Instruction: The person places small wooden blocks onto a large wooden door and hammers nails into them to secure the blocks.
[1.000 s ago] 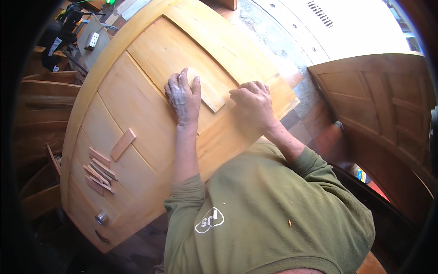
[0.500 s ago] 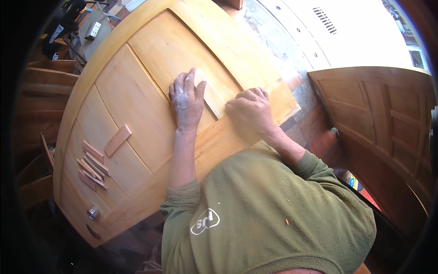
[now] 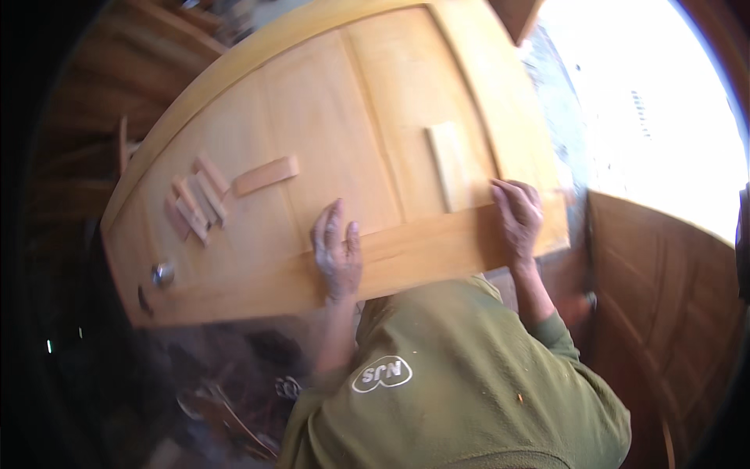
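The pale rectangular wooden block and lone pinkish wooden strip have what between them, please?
The head view shows only bare yellow wooden door there, crossed by a groove.

Motion blurs the left grip point(image 3: 337, 254) and the small wooden strips point(image 3: 209, 199) toward nine o'clock; whether the right grip point(image 3: 519, 219) pinches anything is hidden.

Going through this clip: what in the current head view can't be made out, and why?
All in the head view:
- Right hand: whether its fingers pinch anything; the curled hand and blur hide it.
- Left hand: whether it touches the wooden door; blurred.
- Door's far edge: partly cut off by the upper picture edge.
- Small wood strips: exact count; overlap and blur.
- White surface: details lost in glare.
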Demonstrator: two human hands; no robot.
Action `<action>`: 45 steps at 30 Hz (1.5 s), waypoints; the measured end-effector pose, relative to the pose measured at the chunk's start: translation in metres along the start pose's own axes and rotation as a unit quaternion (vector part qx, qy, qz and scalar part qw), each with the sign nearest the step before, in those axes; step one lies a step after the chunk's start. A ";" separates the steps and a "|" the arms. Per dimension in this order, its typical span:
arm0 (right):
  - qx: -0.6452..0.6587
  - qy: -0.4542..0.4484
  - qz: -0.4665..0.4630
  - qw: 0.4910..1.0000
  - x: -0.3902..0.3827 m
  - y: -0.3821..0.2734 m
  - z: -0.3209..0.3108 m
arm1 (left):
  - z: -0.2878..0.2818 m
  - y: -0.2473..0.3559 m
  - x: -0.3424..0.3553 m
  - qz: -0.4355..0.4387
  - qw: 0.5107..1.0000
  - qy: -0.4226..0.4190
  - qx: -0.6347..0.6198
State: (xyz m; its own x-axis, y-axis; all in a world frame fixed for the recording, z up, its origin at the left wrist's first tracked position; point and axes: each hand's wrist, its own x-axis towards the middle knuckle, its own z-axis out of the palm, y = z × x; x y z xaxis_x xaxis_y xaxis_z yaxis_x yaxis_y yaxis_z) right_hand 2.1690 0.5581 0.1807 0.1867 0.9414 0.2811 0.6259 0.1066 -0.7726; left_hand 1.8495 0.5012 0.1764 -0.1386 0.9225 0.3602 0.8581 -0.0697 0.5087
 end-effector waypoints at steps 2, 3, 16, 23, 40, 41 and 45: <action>0.015 -0.010 0.025 1.000 -0.006 0.002 -0.002 | -0.023 -0.015 -0.018 -0.039 0.998 0.028 0.039; 0.054 -0.002 0.037 0.998 -0.010 0.010 0.000 | -0.034 -0.026 -0.025 -0.053 0.998 0.033 0.033; -0.020 0.053 -0.011 0.998 -0.038 0.003 0.011 | -0.212 -0.297 -0.090 -0.254 0.888 0.383 0.000; -0.043 0.031 -0.096 0.994 -0.089 -0.089 0.084 | -0.323 -0.476 0.003 -0.177 0.890 0.322 0.271; -0.104 0.058 -0.091 0.989 -0.119 -0.136 0.154 | -0.288 -0.445 0.013 0.005 0.910 0.275 0.312; -0.102 0.059 -0.093 0.989 -0.119 -0.136 0.155 | -0.283 -0.442 0.012 0.008 0.914 0.275 0.298; -0.137 0.067 -0.097 0.984 -0.117 -0.125 0.158 | -0.269 -0.443 0.012 0.009 0.917 0.318 0.240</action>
State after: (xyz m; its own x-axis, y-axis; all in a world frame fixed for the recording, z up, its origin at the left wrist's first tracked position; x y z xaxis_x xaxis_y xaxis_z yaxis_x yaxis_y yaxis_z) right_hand 1.9499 0.4852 0.1544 0.1310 0.8588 0.4952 0.8366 0.1722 -0.5200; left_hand 1.3351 0.4413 0.1656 -0.2513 0.5034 0.8267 0.9608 0.2330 0.1502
